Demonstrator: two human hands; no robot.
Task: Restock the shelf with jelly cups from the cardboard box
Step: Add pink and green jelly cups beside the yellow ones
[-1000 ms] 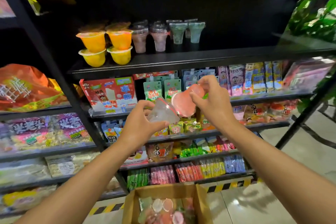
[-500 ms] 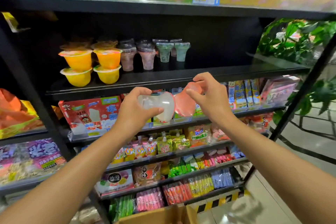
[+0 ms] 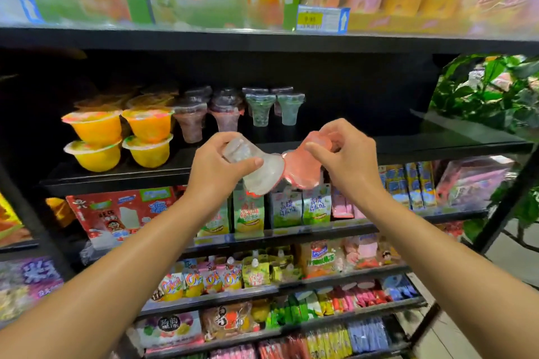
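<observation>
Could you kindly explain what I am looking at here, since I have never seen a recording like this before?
There is no machine: a person wears a camera on the head, so the view looks forward and down at their two bare hands in front of a shop shelf. The left hand holds a clear jelly cup, tipped on its side. The right hand holds a pink jelly cup, tipped too, its fingers curled round it. The two cups' wide ends meet or nearly meet. On the shelf behind stand stacked yellow cups, then pinkish cups and greenish cups.
</observation>
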